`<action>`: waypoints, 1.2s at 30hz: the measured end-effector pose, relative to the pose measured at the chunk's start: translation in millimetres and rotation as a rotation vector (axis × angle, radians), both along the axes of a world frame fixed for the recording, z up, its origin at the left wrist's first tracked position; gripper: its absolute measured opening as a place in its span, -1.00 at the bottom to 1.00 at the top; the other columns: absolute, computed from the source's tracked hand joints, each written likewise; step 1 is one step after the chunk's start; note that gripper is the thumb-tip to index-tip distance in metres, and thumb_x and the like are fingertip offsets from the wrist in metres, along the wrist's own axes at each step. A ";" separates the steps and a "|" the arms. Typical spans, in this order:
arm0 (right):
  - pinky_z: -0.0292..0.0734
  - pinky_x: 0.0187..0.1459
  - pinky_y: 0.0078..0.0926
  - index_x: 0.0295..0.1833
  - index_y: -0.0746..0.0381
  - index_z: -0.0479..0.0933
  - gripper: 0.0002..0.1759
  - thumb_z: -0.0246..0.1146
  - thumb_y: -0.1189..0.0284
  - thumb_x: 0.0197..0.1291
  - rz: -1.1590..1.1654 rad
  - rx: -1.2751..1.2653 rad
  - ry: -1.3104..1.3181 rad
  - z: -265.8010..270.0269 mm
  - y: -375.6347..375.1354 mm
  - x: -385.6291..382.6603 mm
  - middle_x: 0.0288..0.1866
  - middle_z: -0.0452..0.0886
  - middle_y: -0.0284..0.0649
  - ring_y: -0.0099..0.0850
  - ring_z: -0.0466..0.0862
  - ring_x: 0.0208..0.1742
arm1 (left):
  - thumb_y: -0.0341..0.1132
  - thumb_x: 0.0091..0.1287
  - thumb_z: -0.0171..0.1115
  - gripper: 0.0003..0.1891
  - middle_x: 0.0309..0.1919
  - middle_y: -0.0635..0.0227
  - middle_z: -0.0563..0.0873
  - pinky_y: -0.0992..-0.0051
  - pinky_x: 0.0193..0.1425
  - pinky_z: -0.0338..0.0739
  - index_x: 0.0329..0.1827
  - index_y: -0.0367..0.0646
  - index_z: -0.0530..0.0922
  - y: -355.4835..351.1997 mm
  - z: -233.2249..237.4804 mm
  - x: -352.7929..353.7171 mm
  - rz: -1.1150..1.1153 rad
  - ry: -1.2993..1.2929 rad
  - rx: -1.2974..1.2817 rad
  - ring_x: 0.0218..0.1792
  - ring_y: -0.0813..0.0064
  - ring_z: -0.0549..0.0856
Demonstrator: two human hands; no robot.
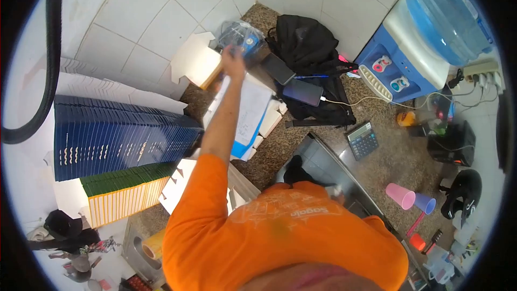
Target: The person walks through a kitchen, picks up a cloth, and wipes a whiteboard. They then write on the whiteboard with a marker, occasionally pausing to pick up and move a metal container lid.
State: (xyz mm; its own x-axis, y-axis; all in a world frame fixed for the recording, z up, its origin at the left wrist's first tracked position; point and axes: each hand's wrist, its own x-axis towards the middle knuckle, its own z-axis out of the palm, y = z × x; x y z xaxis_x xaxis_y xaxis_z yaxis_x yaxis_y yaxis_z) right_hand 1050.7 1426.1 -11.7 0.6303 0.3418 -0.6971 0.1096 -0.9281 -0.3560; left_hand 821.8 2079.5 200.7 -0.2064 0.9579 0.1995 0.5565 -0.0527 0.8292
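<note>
My left hand (233, 64) reaches out past a stack of papers (249, 109) on a blue folder. Its fingers look slightly apart, at the edge of a clear plastic bag (240, 35) with something blue inside. Whether they touch the bag is hard to see. Just left of the hand stands an open white carton (198, 60). A small pale, blurred patch shows past my orange shirt (301, 226), where my right hand (339, 197) seems to be, mostly hidden by my body.
Dark blue books (121, 137) and green-and-yellow books (126, 194) stand in rows at left. A black bag (304, 43), two phones (303, 92), (277, 69) and a calculator (363, 140) lie on the granite counter. A water dispenser (401, 56) and cups (400, 196) are at right.
</note>
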 end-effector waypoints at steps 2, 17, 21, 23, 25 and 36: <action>0.45 0.18 -0.03 0.29 0.36 0.30 -0.35 0.21 0.51 0.01 -0.007 0.010 -0.003 -1.1 -1.4 1.8 0.11 0.55 0.19 0.12 0.54 0.17 | -0.06 0.05 0.50 0.07 0.36 -0.18 0.27 0.24 0.40 0.24 0.43 -0.49 0.02 -1.0 -1.0 58.0 -0.392 -0.125 0.087 0.36 0.01 0.32; 0.45 0.18 -0.05 0.32 0.33 0.29 -0.34 0.20 0.51 0.01 0.034 0.001 -0.006 0.6 -24.2 28.0 0.14 0.54 0.17 0.11 0.53 0.18 | -0.29 0.22 0.26 -0.56 0.15 0.32 0.59 -0.15 0.29 0.17 0.21 0.02 0.52 -72.5 23.1 286.9 -0.556 0.217 -0.193 0.30 0.23 0.42; 0.44 0.18 -0.06 0.32 0.32 0.29 -0.33 0.20 0.50 0.01 0.043 0.008 -0.006 1.3 -24.5 27.5 0.14 0.54 0.17 0.11 0.53 0.18 | -0.35 0.17 0.27 -0.64 0.10 0.34 0.60 -0.16 0.27 0.18 0.08 0.01 0.61 -57.0 28.0 259.0 -0.567 0.208 -0.120 0.25 0.25 0.44; 0.44 0.18 -0.06 0.33 0.32 0.29 -0.33 0.20 0.50 0.01 0.041 0.013 -0.008 -0.3 -26.2 26.9 0.15 0.54 0.17 0.11 0.53 0.18 | -0.34 0.16 0.26 -0.72 -0.02 0.23 0.66 -0.11 0.26 0.22 -0.05 -0.05 0.66 -45.8 25.9 235.2 -0.575 0.243 0.049 0.16 0.22 0.52; 0.44 0.19 -0.06 0.33 0.31 0.29 -0.33 0.20 0.50 0.01 0.028 0.023 -0.014 0.8 -27.2 24.4 0.15 0.53 0.17 0.11 0.53 0.19 | -0.33 0.15 0.26 -0.75 -0.09 0.12 0.68 0.01 0.22 0.32 -0.11 -0.13 0.67 -27.7 20.3 209.8 -0.461 0.138 0.188 0.07 0.13 0.59; 0.44 0.19 -0.08 0.34 0.29 0.28 -0.31 0.20 0.50 0.01 -0.051 0.018 -0.038 -3.0 -54.6 2.2 0.17 0.53 0.16 0.11 0.52 0.19 | -0.39 0.13 0.32 -0.75 -0.31 0.04 0.72 0.32 -0.11 0.52 -0.18 -0.36 0.62 38.3 130.8 160.4 -0.357 -0.194 0.239 -0.25 0.20 0.70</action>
State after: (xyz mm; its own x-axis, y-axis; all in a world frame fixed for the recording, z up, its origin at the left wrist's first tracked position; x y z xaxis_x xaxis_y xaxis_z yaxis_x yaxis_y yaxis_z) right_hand 1052.9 1371.5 -14.7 0.6732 0.3206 -0.6663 0.0757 -0.9263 -0.3692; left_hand 982.3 2117.9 331.5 0.0721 0.9077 0.4134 0.3049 -0.4147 0.8574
